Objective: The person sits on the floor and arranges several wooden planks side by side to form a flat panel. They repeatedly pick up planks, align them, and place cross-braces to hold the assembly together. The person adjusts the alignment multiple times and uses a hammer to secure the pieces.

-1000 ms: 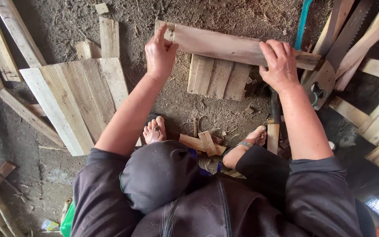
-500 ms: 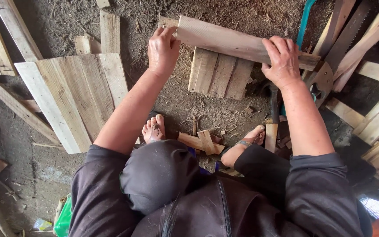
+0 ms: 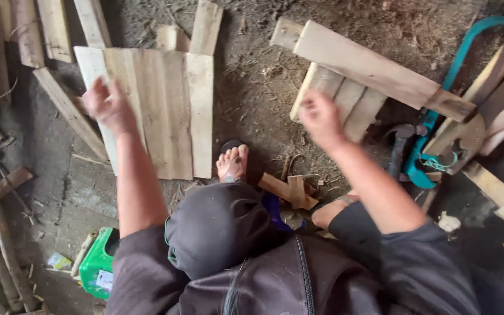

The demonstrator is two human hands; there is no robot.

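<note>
My left hand (image 3: 107,106) hovers, blurred, over the left edge of a pale panel of joined boards (image 3: 164,111) lying on the dirt; it holds nothing. My right hand (image 3: 320,116) hangs empty above a smaller slatted panel (image 3: 351,105). A long weathered plank (image 3: 374,70) rests across that smaller panel's far side, free of both hands. My bare foot (image 3: 233,163) sits between the two panels.
A teal-handled saw (image 3: 438,146) and a hammer (image 3: 398,151) lie at the right among stacked planks (image 3: 497,111). Small wood offcuts (image 3: 290,189) lie near my feet. A green container (image 3: 97,262) sits lower left. Loose boards (image 3: 53,29) and sticks line the left.
Both hands have let go of the long plank, which now rests on the small panel. My left hand has swung left to the big panel; my right hand has drawn back.
</note>
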